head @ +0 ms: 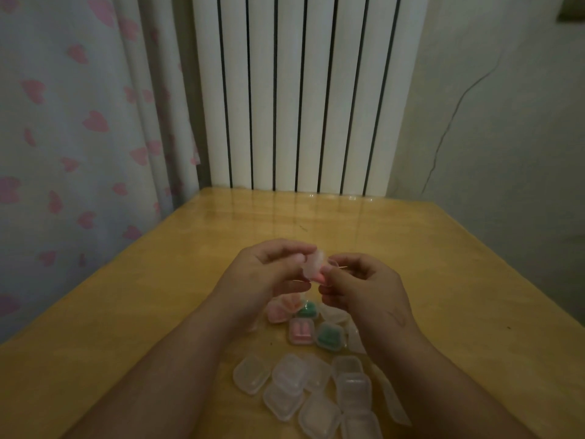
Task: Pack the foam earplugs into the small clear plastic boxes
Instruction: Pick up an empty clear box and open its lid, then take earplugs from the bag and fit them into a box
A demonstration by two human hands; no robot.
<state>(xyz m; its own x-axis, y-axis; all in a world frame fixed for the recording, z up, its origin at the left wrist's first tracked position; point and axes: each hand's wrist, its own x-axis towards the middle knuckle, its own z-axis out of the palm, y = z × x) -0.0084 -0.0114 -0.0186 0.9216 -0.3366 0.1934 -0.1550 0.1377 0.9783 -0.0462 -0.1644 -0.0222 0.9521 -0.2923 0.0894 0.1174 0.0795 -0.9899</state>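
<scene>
Both hands meet above the middle of the wooden table [158,296]. My left hand [266,274] pinches a small clear plastic box [311,264], lid side up. My right hand [361,283] grips the same box from the right, with a pink earplug [320,278] showing at its fingertips. Under the hands lie filled boxes: a pink one [300,331] and green ones [329,335], [307,308]. Nearer me lies a heap of several empty clear boxes [289,373].
A white ribbed radiator [300,90] stands behind the table's far edge. A curtain with pink hearts [79,122] hangs at the left. A cracked wall [490,122] rises at the right. The table edge drops off on the right.
</scene>
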